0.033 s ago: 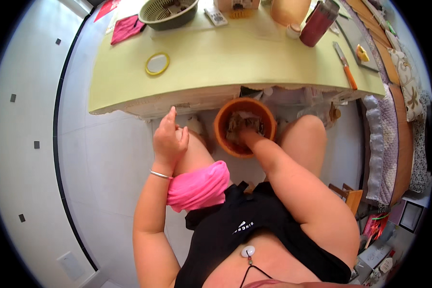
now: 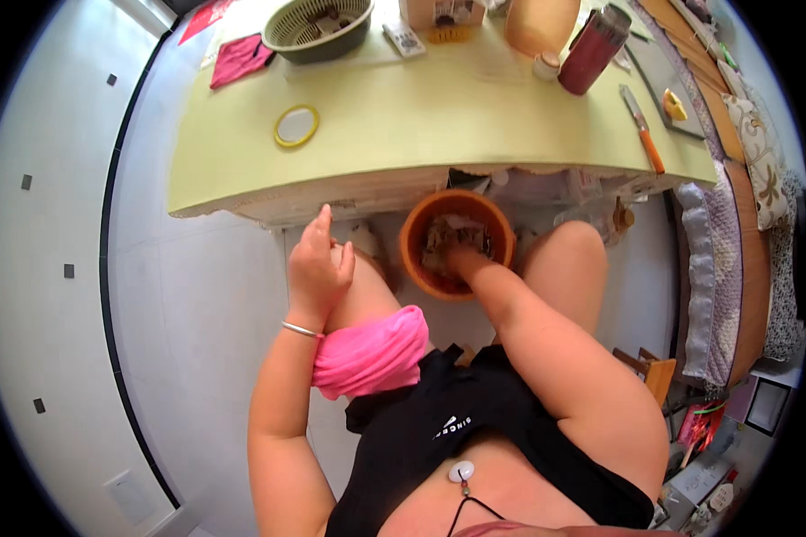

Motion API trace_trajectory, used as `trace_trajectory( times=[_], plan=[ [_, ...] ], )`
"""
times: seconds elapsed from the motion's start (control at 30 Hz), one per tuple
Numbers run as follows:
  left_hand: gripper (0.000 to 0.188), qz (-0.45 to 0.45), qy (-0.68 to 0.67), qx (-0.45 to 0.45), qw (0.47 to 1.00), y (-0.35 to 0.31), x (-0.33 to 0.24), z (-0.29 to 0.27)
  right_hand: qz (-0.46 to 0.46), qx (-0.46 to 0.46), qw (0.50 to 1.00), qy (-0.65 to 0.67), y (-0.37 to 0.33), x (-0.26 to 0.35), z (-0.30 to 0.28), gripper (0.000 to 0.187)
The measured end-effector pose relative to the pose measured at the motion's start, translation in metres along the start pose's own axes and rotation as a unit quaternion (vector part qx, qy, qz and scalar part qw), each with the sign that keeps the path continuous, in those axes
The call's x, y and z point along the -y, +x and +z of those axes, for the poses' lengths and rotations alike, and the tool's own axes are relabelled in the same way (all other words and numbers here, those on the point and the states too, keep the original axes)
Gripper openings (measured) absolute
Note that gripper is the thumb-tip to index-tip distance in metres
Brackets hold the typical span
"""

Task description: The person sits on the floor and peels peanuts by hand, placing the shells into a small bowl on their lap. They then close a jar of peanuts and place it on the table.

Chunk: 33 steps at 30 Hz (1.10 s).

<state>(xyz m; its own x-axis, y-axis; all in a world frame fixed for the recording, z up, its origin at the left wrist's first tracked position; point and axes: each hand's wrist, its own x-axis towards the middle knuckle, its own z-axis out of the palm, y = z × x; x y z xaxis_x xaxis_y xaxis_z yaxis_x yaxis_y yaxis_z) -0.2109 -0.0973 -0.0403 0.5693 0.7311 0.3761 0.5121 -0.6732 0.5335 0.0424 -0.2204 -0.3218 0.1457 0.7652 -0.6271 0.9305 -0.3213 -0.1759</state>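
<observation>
— What is the bucket (image 2: 415,234) like?

— It is round and orange, standing upright on the floor between the knees, just under the table edge. Its mouth is open to the top.

— And inside?

— A brownish-grey wet material (image 2: 448,234) fills the middle. I cannot tell what it is exactly. It lies in a lump, partly covered by the right hand (image 2: 461,258), which is pushed into it.

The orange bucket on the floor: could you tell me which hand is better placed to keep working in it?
Right. The right hand is already down inside the bucket among its contents, while the left hand rests on the knee, outside it.
</observation>
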Motion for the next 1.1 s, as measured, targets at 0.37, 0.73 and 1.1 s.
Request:
trace_trajectory(
  times=[0.37, 0.73, 1.1],
  plan=[
    [0.059, 0.011, 0.041, 0.067, 0.997, 0.004, -0.013, 0.007, -0.031, -0.027, 0.998, -0.047, -0.027, 0.014, -0.093, 0.039],
    [0.053, 0.052, 0.097, 0.101, 0.989, 0.008, -0.029, 0.005, -0.011, -0.106, 0.993, -0.055, -0.168, -0.051, -0.242, 0.043],
    [0.049, 0.044, 0.04, 0.036, 0.998, 0.021, -0.009, 0.016, -0.017, -0.193, 0.957, 0.215, -0.203, -0.131, -0.206, 0.039]
  ],
)
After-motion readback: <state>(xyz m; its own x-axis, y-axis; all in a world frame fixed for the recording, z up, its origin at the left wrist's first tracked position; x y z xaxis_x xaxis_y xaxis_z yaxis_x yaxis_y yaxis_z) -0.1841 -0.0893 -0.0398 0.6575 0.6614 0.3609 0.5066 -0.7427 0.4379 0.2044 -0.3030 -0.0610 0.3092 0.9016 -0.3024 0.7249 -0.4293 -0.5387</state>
